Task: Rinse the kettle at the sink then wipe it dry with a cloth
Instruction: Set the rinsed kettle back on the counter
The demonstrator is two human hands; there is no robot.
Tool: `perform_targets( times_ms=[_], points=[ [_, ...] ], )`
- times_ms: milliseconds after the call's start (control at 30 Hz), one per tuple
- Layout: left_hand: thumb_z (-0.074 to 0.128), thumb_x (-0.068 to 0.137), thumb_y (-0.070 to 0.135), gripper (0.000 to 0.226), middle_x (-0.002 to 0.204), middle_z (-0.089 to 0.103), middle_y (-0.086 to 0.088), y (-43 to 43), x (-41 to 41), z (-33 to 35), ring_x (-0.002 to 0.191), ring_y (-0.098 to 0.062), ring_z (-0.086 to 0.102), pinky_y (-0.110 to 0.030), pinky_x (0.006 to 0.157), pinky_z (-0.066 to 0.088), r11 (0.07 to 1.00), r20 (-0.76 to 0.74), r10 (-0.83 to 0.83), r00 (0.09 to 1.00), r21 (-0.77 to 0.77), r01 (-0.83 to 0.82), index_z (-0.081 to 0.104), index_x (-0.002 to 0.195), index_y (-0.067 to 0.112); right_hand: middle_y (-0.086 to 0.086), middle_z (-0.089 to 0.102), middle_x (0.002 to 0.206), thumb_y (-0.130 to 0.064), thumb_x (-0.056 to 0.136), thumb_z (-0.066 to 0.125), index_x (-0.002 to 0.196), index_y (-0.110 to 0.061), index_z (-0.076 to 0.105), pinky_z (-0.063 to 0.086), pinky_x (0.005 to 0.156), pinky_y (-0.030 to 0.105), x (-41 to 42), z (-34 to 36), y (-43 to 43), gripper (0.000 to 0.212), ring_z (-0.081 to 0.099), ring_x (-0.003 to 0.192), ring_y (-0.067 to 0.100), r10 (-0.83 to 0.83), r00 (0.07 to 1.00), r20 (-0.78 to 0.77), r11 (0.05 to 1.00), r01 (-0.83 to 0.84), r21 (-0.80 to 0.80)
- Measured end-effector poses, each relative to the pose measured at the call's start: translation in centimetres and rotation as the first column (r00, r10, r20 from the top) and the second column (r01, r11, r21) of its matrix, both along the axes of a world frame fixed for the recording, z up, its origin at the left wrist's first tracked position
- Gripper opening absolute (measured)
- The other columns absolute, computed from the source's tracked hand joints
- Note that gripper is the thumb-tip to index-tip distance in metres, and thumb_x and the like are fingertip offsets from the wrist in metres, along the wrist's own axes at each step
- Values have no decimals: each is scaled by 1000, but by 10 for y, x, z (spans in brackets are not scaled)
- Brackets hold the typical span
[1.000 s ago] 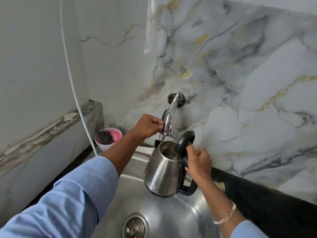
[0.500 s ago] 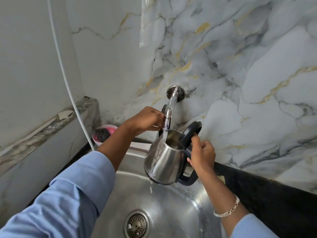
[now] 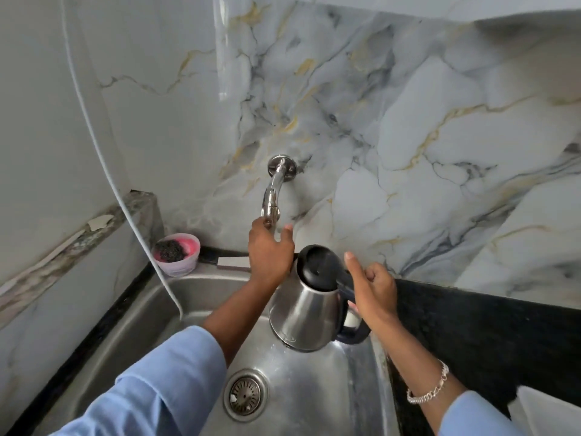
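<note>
A steel kettle (image 3: 304,316) with a black lid and black handle hangs over the steel sink (image 3: 314,388), right of the wall tap (image 3: 273,196). Its lid is down. My right hand (image 3: 372,287) grips the kettle's handle, with the forefinger sticking up beside the lid. My left hand (image 3: 269,250) is at the lower end of the tap, fingers around its knob. I see no stream of water from the spout. No cloth is in view.
A pink bowl (image 3: 176,254) holding a dark scrubber stands on the back left corner of the black counter. A white hose (image 3: 132,196) hangs down into the sink's left side. The drain (image 3: 245,394) is at the front. The black counter (image 3: 487,335) runs to the right.
The kettle has moved right, out from under the spout, and its lid has gone from open to down. The water stream seen half a second ago is gone. My left hand stays at the tap.
</note>
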State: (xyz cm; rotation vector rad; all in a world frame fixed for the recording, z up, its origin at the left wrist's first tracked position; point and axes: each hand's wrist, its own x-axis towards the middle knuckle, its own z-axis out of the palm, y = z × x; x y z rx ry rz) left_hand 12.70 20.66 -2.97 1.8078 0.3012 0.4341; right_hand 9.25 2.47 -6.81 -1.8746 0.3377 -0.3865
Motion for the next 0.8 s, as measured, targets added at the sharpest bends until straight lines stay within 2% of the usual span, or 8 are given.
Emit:
perform_targets(
  times_ms=[100, 167, 233, 300, 467, 600, 667, 800],
  points=[
    [60, 85, 44, 61, 111, 67, -19, -31, -33, -1, 110, -36, 60, -47, 98, 48, 960, -246, -280, 928, -43, 278, 50, 129, 3, 7, 41, 64, -79, 66, 64, 61, -22, 30, 58, 55, 56, -36, 4, -42, 66, 47, 62, 24, -27, 999, 37, 991, 32, -130],
    [61, 86, 41, 49, 83, 68, -23, -51, -56, 0, 81, -31, 62, -43, 79, 51, 870, -303, -491, 817, -122, 478, 65, 100, -6, 9, 36, 63, -67, 75, 66, 61, -21, 29, 54, 59, 61, -56, 5, -71, 61, 42, 60, 25, -3, 999, 49, 983, 11, -184],
    [64, 87, 35, 39, 47, 52, -4, -77, -79, 2, 56, -22, 47, -35, 62, 41, 813, -335, -579, 743, -169, 557, 65, 68, 1, 7, 35, 61, -49, 86, 72, 61, -20, 31, 52, 49, 55, -77, 5, -106, 55, 41, 57, 25, 18, 999, 27, 979, -12, -203],
    [66, 86, 32, 37, 36, 47, 3, -103, -93, -2, 50, -21, 46, -33, 59, 40, 791, -376, -600, 707, -142, 596, 61, 58, 8, 2, 36, 59, -33, 90, 73, 61, -19, 35, 46, 34, 34, -94, 1, -140, 50, 42, 54, 21, 27, 1000, -9, 974, -28, -223],
    [74, 81, 26, 38, 74, 63, -26, -166, -127, -14, 64, -31, 58, -46, 67, 53, 784, -472, -607, 640, -221, 580, 67, 83, -12, 5, 37, 59, -11, 88, 69, 60, -22, 33, 40, 28, 20, -126, -12, -212, 47, 46, 46, 24, 48, 991, -128, 969, -77, -235],
    [79, 76, 21, 33, 91, 68, -23, -198, -135, -14, 71, -34, 67, -41, 65, 60, 763, -567, -616, 547, -256, 594, 66, 90, -7, 3, 41, 53, -1, 87, 66, 58, -22, 37, 36, 26, 19, -143, -26, -247, 46, 51, 31, 15, 78, 986, -146, 980, -103, -172],
    [79, 75, 18, 29, 88, 68, -19, -208, -134, -10, 70, -32, 68, -35, 58, 60, 741, -612, -613, 500, -228, 631, 66, 88, -5, 4, 41, 54, -2, 86, 65, 60, -18, 39, 35, 26, 19, -146, -30, -258, 40, 52, 36, 21, 94, 987, -131, 977, -117, -181],
    [79, 75, 14, 39, 107, 68, -26, -212, -135, -9, 92, -40, 69, -43, 77, 58, 761, -654, -574, 494, -202, 617, 66, 104, -9, 9, 44, 62, -10, 85, 64, 66, -14, 44, 36, 33, 17, -142, -36, -266, 28, 50, 55, 27, 186, 976, -110, 960, -204, -189]
  ],
)
